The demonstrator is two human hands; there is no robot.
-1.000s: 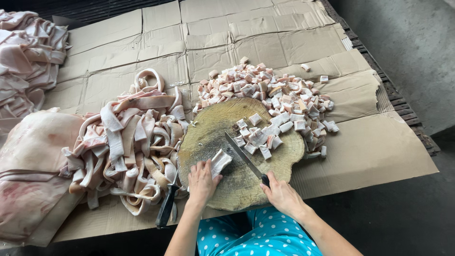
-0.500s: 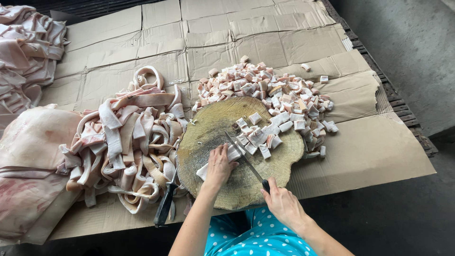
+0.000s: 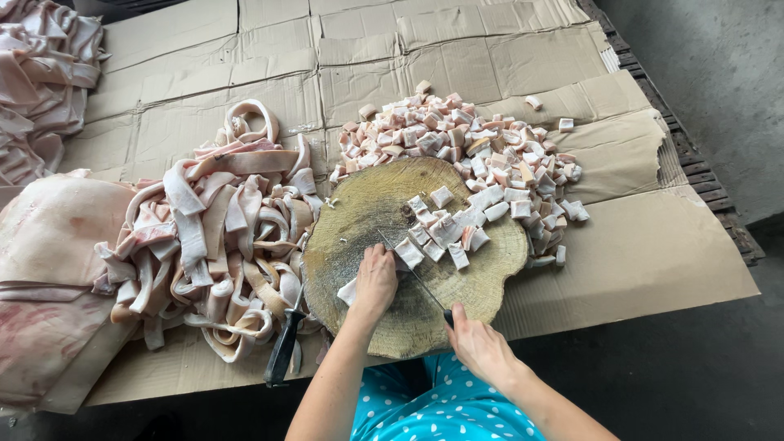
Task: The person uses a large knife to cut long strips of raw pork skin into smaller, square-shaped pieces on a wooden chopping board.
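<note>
The step in hand appears to be the cutting of a pale strip of pork skin and fat [image 3: 349, 291] into small pieces on the round wooden chopping block [image 3: 359, 220]. The left hand [image 3: 376, 282] lies flat and curled over this strip and presses it onto the block; only the near end of the strip shows, just under the wrist. The right hand [image 3: 482, 347] is closed around the dark handle of a long thin-bladed knife [image 3: 408, 265], whose blade lies slanted, directly beside the left fingers, touching or almost touching them.

Beyond the blade, a small group of cut white cubes [image 3: 445, 229] rests on the block, and a larger heap of cubes [image 3: 457, 139] lies behind it on the flattened brown cardboard surface [image 3: 653, 245]. To the left is a pile of long uncut strips [image 3: 212, 237].

In my judgement, the next cut calls for a straight downward push close to the fingers, so the fingertips must stay tucked back.
</note>
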